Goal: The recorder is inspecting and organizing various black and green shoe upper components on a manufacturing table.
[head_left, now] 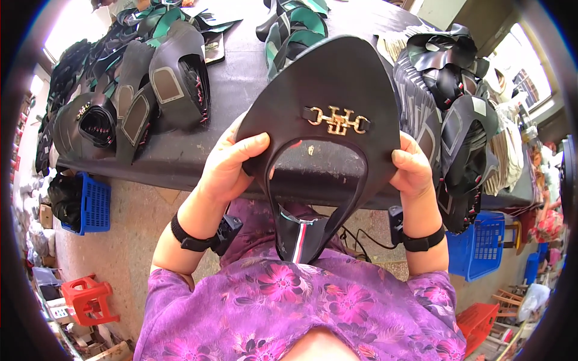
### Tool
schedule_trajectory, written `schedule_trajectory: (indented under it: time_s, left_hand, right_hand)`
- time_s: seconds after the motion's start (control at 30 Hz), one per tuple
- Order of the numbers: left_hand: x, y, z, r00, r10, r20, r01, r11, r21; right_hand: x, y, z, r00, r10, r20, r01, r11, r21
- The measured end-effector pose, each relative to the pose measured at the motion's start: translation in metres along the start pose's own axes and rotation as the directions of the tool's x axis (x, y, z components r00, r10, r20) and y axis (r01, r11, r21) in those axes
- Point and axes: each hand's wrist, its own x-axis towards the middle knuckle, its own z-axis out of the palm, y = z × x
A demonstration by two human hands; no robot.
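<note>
Between my hands I hold a black shoe upper [283, 102] spread flat, with its wide toe end pointing away from me. A gold metal ornament sits on it, just beyond the rounded foot opening. At the near end the narrow heel part shows a red and white stripe. My left hand [232, 159] grips the left edge, thumb on top and the other fingers mostly hidden underneath. On the opposite edge my right hand [412, 165] pinches it the same way. Each wrist wears a black strap with a small device.
A dark-covered table [229, 96] bears piled black uppers [180, 66] at left, green-lined pieces [307, 24] at the far middle and stacked uppers [463, 132] at right. Blue crates [96, 204] stand below on both sides. A red stool [89, 299] is at lower left.
</note>
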Motion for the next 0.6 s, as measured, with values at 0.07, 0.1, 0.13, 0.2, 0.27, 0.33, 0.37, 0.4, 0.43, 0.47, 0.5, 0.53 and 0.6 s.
schedule_trajectory:
  time_s: [0.07,0.1,0.13,0.2,0.27,0.33,0.37,0.4,0.43,0.47,0.5,0.53,0.6]
  left_hand:
    - [0.0,0.002,0.0,1.0,-0.009,0.022,0.008,1.0,0.006]
    - [0.0,0.002,0.001,0.999,-0.02,0.041,0.02,1.0,0.012]
    - [0.0,0.003,0.001,0.999,-0.019,0.042,0.018,1.0,0.011]
    - [0.0,0.006,0.003,0.998,-0.038,0.054,0.038,0.999,0.0]
    - [0.0,0.006,0.002,0.997,-0.05,0.056,0.05,0.999,-0.002]
    - [0.002,0.007,0.001,0.996,-0.062,0.058,0.062,0.998,-0.003]
    - [0.003,0.007,-0.001,0.992,-0.078,0.094,0.08,0.997,-0.013]
    - [0.004,0.008,-0.002,0.987,-0.093,0.13,0.097,0.995,-0.022]
    - [0.005,0.009,-0.002,0.987,-0.091,0.13,0.095,0.995,-0.021]
    - [0.006,0.011,-0.002,0.983,-0.1,0.151,0.103,0.995,-0.011]
    - [0.007,0.013,-0.001,0.979,-0.108,0.173,0.11,0.994,0.0]
    - [0.006,0.015,0.0,0.979,-0.105,0.177,0.106,0.994,0.002]
    - [0.005,0.021,0.0,0.963,-0.125,0.238,0.1,0.988,0.113]
  right_hand:
    - [0.002,-0.006,0.007,0.999,-0.005,-0.033,0.004,0.999,-0.045]
    - [0.002,-0.009,0.008,0.997,0.026,-0.066,-0.032,0.995,-0.092]
    - [0.002,-0.01,0.009,0.993,0.056,-0.101,-0.07,0.988,-0.136]
    - [0.002,-0.007,0.011,0.991,0.013,-0.13,-0.038,0.981,-0.188]
    - [0.001,-0.005,0.013,0.99,-0.002,-0.144,-0.023,0.984,-0.175]
    - [0.002,-0.008,0.017,0.992,0.027,-0.12,-0.046,0.986,-0.159]
    - [0.002,-0.009,0.018,0.994,0.056,-0.098,-0.07,0.987,-0.143]
    - [0.003,-0.009,0.019,0.994,0.055,-0.096,-0.069,0.987,-0.144]
    - [0.004,-0.009,0.021,0.998,0.059,0.003,-0.059,0.996,-0.065]
    - [0.004,-0.01,0.023,0.994,0.051,0.1,-0.053,0.999,0.012]
    - [0.003,-0.009,0.021,0.989,0.044,0.143,-0.047,0.999,0.019]
    - [0.002,-0.01,0.019,0.989,0.041,0.145,-0.044,0.999,0.015]
    - [0.002,-0.013,0.012,0.981,0.07,0.183,-0.053,0.994,-0.097]
